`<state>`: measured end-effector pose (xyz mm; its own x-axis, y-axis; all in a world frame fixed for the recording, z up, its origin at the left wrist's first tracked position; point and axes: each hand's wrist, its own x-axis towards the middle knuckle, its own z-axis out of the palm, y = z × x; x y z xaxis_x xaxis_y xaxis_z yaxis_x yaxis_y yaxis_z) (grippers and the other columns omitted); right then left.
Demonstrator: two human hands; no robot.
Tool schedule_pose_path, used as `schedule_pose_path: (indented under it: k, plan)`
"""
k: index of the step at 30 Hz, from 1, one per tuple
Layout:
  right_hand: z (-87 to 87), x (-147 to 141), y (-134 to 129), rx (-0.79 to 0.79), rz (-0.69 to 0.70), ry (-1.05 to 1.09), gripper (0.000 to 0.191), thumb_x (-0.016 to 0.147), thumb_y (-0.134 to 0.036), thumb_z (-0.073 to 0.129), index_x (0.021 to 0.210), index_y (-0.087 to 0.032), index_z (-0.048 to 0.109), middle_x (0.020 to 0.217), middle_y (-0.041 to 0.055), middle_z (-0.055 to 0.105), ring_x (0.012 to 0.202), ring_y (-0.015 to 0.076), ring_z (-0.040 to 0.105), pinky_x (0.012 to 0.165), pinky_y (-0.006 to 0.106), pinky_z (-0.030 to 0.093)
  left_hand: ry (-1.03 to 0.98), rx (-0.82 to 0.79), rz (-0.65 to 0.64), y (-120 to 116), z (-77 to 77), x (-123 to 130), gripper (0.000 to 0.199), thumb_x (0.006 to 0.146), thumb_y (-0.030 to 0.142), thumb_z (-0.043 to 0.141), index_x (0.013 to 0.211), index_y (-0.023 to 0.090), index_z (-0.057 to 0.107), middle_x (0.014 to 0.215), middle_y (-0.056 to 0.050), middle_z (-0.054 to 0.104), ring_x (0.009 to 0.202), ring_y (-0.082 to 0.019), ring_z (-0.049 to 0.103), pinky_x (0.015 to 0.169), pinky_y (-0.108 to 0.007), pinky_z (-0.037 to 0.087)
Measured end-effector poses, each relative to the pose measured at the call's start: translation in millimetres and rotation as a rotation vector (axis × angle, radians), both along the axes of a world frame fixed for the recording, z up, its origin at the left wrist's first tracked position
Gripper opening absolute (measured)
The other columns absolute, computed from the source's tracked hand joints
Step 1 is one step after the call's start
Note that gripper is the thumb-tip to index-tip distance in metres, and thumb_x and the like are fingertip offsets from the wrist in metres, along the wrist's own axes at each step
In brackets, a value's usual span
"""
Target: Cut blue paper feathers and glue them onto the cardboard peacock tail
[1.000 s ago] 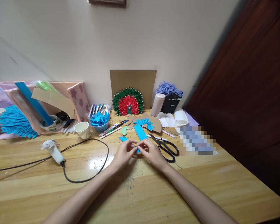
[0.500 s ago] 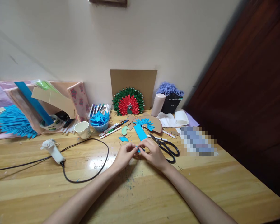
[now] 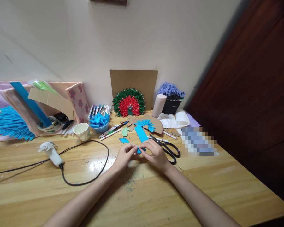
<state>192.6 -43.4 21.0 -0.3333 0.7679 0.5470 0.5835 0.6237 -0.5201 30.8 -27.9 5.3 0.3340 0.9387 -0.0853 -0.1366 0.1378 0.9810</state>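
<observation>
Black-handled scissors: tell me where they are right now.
In the head view, the scissors lie on the table, just right of the right hand, their tips near the blue strip.

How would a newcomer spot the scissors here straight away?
On the wooden table, find the person's right hand. Just to its right lie the scissors, blades pointing leftward and away, towards a flat blue strip. Their big black loop handles set them apart from the slim pale pens nearby.
</observation>
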Motion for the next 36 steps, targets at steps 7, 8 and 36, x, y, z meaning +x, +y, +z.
schedule_pose_path:
  k: [7,8,36]
  plan:
    - [-0.2,1,1,-0.004,-0.002,0.022,0.012,0.083,-0.021,0.048,0.087,-0.022,0.060,0.082,0.0055,0.061,0.082,0.0193,0.055,0.078,0.035,0.044,-0.042,-0.016,0.010,-4,5.3,1,0.031,0.062,0.040,0.069,0.076,0.014,0.062,0.069,-0.004,0.061,0.063,-0.013,0.056,0.064,-0.027,0.048]
    - [-0.2,1,1,-0.001,0.001,0.027,0.012,0.082,-0.021,0.049,0.087,-0.022,0.060,0.082,0.0055,0.060,0.082,0.0193,0.055,0.078,0.034,0.044,-0.048,-0.013,0.014,-4,6.3,1,0.031,0.062,0.039,0.070,0.077,0.013,0.062,0.069,-0.005,0.061,0.064,-0.013,0.056,0.063,-0.027,0.048]
    - [1.6,-3,2,-0.061,0.003,0.120,0.008,0.079,-0.017,0.053,0.084,-0.020,0.059,0.079,0.0037,0.059,0.072,0.0160,0.055,0.065,0.028,0.046,0.227,0.310,0.050,-5,1.7,-2,0.029,0.077,0.039,0.054,0.078,0.012,0.065,0.075,-0.007,0.065,0.069,-0.015,0.059,0.065,-0.026,0.045]
